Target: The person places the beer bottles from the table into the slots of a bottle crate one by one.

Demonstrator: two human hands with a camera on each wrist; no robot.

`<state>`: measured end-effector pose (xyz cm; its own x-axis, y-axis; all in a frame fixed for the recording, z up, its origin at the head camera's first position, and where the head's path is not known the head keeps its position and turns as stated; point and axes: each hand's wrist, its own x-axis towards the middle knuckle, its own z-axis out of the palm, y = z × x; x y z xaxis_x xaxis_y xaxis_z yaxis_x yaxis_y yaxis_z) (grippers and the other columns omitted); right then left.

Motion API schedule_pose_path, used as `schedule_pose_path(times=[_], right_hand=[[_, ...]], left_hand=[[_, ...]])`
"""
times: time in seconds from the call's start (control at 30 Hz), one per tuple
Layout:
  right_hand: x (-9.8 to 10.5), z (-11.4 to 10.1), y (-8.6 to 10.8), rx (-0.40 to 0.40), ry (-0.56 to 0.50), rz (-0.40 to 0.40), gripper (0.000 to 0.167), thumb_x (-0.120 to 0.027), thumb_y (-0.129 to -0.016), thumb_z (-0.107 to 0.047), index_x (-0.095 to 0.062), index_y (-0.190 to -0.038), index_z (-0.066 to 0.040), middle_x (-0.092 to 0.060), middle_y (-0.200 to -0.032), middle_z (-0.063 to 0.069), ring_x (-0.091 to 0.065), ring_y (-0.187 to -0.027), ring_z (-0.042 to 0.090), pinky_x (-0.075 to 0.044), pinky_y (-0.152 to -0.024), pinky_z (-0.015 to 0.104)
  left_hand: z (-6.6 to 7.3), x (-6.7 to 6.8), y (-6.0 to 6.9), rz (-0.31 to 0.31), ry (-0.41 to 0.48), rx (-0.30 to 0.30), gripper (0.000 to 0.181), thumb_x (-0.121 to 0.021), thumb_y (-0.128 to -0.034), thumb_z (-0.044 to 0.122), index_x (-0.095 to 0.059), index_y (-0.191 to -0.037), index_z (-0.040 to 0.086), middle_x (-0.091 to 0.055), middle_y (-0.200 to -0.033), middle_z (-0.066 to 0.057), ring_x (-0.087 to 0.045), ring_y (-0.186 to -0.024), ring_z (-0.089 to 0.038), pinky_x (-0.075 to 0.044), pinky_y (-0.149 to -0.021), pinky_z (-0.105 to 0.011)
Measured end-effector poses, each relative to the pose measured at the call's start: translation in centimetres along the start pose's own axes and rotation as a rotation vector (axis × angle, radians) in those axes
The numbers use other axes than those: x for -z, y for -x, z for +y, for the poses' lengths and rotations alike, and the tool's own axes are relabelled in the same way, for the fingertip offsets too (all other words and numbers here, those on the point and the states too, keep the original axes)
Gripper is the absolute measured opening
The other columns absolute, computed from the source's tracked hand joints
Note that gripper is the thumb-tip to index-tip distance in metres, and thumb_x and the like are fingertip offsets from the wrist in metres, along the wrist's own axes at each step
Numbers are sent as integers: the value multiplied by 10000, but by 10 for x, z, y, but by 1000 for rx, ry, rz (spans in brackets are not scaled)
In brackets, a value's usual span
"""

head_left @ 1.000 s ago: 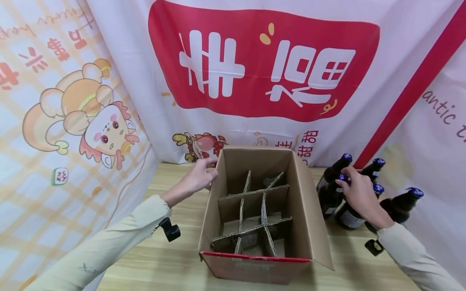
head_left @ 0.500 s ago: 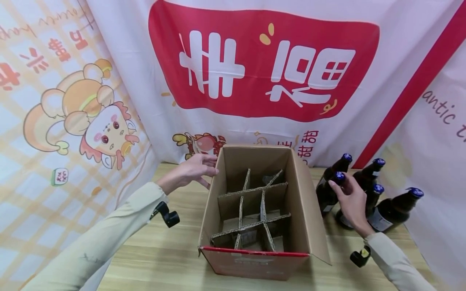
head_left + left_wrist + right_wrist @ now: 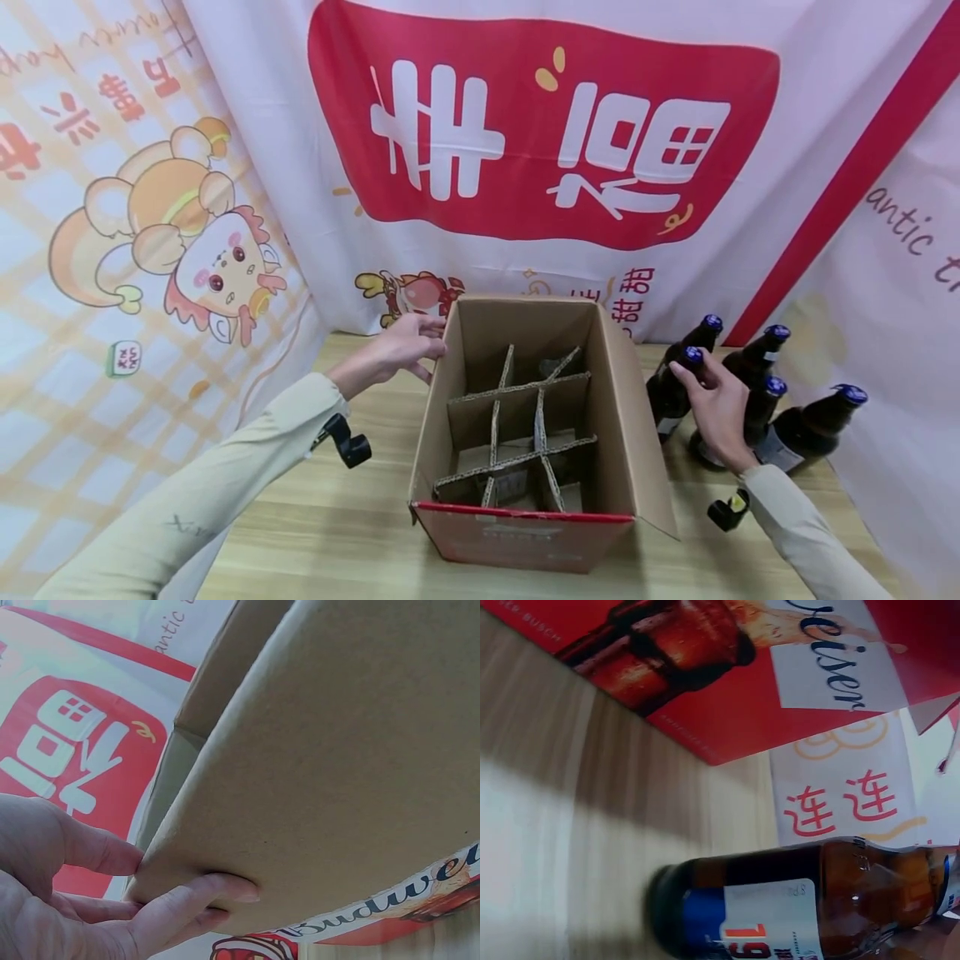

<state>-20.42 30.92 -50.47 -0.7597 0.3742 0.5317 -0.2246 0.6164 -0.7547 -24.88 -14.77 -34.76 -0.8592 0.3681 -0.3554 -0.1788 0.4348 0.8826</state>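
While your left hand [image 3: 393, 346] holds the left edge of the open-topped brown-and-red cardboard carton [image 3: 525, 542], thumb and fingers against the board, your right hand [image 3: 716, 408] pinches a dark brown glass bottle with a blue cap [image 3: 667, 400] by its neck, with no visible slack. That bottle is outside the carton, just beside its right wall, its long axis roughly upright and its body below your fingers; its base is blurred, so you cannot tell whether it touches the pale wooden table [image 3: 322, 500]. Your right hand is the nearer one; your left is across the carton. What counts most, as I judge it, is that the right wall stands between your grip and the crossed brown cardboard dividers [image 3: 517, 408] inside the carton. Four other blue-capped brown bottles [image 3: 806, 433] stand right of it.
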Motion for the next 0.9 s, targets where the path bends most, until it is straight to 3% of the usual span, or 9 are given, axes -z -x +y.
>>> schedule_pose_path(times=[0.1, 0.33, 0.47, 0.57, 0.63, 0.9], right_hand=[[4, -7, -4, -13, 26, 17, 330, -855, -889, -140, -775, -1193, -38, -688, -706, 61, -490, -594, -87, -382, -603, 53], [19, -40, -19, -54, 23, 7, 493, -869, -878, -181, -718, -1307, 6, -770, -880, 230, -556, -623, -175, -438, -583, 12], [29, -59, -29, -87, -11, -10, 477, -874, -876, -217, -738, -1279, 0, -745, -748, -54, -567, -534, -98, -468, -533, 38], [33, -72, -37, -92, -46, -17, 376, -872, -878, -219, -781, -1187, -27, -652, -725, -278, -603, -581, -85, -480, -545, 43], [34, -80, -42, -88, -70, -19, 325, -869, -880, -211, -791, -1144, -38, -654, -756, -316, -621, -630, -78, -481, -540, 55], [45, -115, -60, -11, -53, -18, 361, -832, -918, -258, -781, -1239, -101, -654, -826, -296, -602, -639, 22, -495, -514, 81]], left_hand=[[0, 0, 0, -5, -5, 4, 643, -538, -1015, -8, -290, -1605, -71, -427, -1588, -303, -573, -1331, -452, -686, -755, -367], [-1, -1, 0, 21, -8, 4, 630, -546, -1016, 2, -315, -1599, -65, -455, -1569, -303, -582, -1325, -450, -687, -744, -364], [-1, -1, 0, 31, -1, 3, 636, -554, -1011, 1, -318, -1599, -61, -454, -1567, -305, -580, -1326, -454, -686, -768, -379], [-1, -1, 1, 40, -5, 2, 637, -557, -1011, -1, -318, -1599, -61, -456, -1565, -307, -578, -1328, -458, -686, -773, -384], [-1, -1, 2, 43, -7, 4, 637, -557, -1013, 0, -318, -1600, -59, -455, -1566, -306, -577, -1329, -460, -686, -773, -383], [0, -2, 1, 38, -13, -1, 629, -554, -1008, 4, -333, -1593, -62, -476, -1554, -301, -595, -1311, -452, -687, -758, -379]])
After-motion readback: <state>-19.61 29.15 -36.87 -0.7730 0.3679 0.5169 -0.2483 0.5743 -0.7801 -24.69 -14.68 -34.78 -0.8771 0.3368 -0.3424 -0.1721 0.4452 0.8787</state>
